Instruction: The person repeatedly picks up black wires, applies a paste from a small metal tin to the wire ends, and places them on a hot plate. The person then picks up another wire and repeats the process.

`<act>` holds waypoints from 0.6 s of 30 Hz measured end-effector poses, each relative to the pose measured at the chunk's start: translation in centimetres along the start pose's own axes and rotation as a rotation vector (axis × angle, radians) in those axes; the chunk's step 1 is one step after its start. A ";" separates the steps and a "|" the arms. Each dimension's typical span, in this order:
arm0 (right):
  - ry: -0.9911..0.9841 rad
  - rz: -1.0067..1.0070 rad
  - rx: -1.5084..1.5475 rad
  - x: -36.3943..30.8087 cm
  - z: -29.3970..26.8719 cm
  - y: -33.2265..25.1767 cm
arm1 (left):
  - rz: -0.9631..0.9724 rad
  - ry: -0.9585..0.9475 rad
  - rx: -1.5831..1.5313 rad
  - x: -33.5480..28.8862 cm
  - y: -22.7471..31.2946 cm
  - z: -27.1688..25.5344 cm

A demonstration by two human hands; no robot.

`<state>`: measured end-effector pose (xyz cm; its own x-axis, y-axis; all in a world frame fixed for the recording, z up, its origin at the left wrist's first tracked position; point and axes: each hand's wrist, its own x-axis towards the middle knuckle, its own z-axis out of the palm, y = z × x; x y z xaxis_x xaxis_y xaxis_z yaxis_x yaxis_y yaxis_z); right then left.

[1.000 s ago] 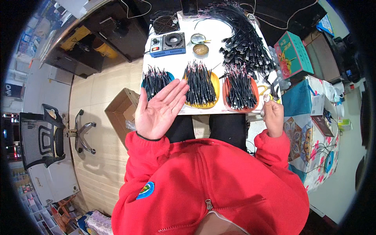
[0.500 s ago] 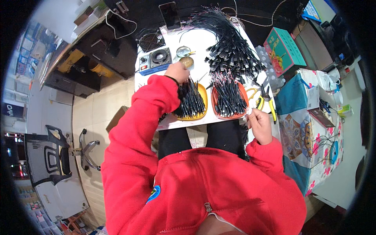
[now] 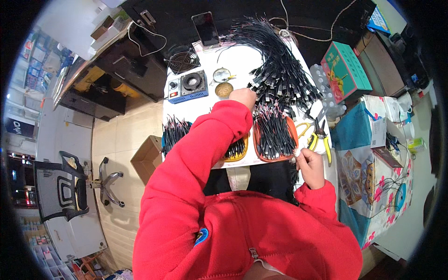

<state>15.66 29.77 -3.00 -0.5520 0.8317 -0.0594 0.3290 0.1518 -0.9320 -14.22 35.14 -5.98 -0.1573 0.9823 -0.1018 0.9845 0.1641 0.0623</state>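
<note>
My left hand (image 3: 243,98), curled, reaches over the white table to the upper left of the orange tray (image 3: 296,133), close to the big heap of black cables (image 3: 284,65). Whatever its fingers hold is hidden. Short black cables (image 3: 273,133) with stripped reddish ends fill the orange tray. Beside that tray's lower right corner, my right hand (image 3: 311,168) is closed in a pinch on a small white piece (image 3: 297,152), too small to name. My left sleeve partly covers a yellow tray (image 3: 240,156) of similar cables. More cables (image 3: 176,133) stand at the table's left edge.
A blue solder pot (image 3: 188,88), a round tin (image 3: 224,89), a small round dish (image 3: 221,75) and a fan (image 3: 183,62) sit at the table's back left. Yellow-handled cutters (image 3: 319,137) and yellow scissors (image 3: 303,129) lie right of the orange tray. A cardboard box (image 3: 147,158) stands on the floor.
My left hand has moved right, from beside the round tin and above the yellow tray toward the cable heap. My right hand keeps its pinch near the orange tray. The view has shifted slightly.
</note>
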 end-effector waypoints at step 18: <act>0.021 -0.006 0.074 -1.1 0.4 0.5 | -0.098 0.096 -0.105 0.8 -2.4 1.3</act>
<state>16.15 28.74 -3.50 -0.5375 0.8420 -0.0465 0.2677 0.1181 -0.9562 -16.64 35.37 -7.49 -0.2633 0.9645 -0.0179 0.9514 0.2627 0.1605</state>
